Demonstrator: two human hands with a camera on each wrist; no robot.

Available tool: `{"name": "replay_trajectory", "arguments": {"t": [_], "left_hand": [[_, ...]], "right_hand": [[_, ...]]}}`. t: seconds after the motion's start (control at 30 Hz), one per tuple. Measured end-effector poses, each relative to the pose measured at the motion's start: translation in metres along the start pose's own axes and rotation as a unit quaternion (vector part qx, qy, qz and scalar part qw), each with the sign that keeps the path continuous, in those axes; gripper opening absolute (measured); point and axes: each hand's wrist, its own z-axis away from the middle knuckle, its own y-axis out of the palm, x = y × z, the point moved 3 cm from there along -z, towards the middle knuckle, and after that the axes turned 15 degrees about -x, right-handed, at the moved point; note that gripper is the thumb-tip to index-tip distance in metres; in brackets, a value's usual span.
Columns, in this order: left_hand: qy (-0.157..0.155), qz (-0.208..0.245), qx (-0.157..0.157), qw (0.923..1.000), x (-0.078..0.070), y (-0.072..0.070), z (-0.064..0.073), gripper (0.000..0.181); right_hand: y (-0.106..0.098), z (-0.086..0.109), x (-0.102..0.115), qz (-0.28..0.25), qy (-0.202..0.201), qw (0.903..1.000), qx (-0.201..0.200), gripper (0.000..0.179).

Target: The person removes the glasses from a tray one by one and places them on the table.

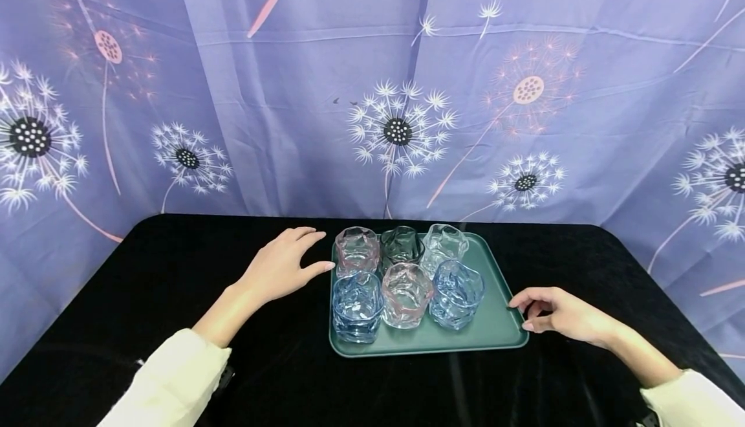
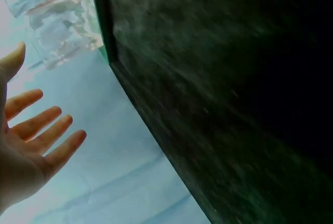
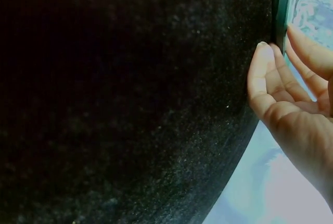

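A green rectangular tray [image 1: 495, 330] lies on the black-covered table, carrying glasses with wavy, faceted walls. The back row has a pale pink glass [image 1: 357, 251], a smoky dark glass [image 1: 401, 246] and a clear glass [image 1: 444, 246]. In front stand a blue glass [image 1: 357, 310], a pinkish glass [image 1: 406, 297] and another blue glass [image 1: 456, 294]. My left hand [image 1: 285, 262] is spread at the tray's left side, thumb tip close to the rim, holding nothing. At the right rim, my right hand [image 1: 561, 314] pinches the tray edge [image 3: 282, 5] between thumb and fingers.
The black cloth [image 1: 279, 375] covers the table around the tray. Behind it hangs a purple curtain [image 1: 326, 181] with dandelion prints, close to the table's back edge. All the glasses sit toward the tray's left, near one another.
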Motion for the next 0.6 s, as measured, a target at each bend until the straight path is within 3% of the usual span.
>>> {"name": "replay_trajectory", "arguments": {"t": [0.23, 0.6], "left_hand": [[-0.009, 0.03, 0.017, 0.9994, -0.015, 0.008, -0.014, 0.061], [-0.019, 0.044, 0.06, 0.9971, -0.025, 0.019, -0.033, 0.068]], "right_hand": [[0.0, 0.001, -0.001, -0.003, 0.007, 1.0, 0.0, 0.033], [0.001, 0.001, -0.001, 0.008, -0.002, 1.0, -0.006, 0.032]]}}
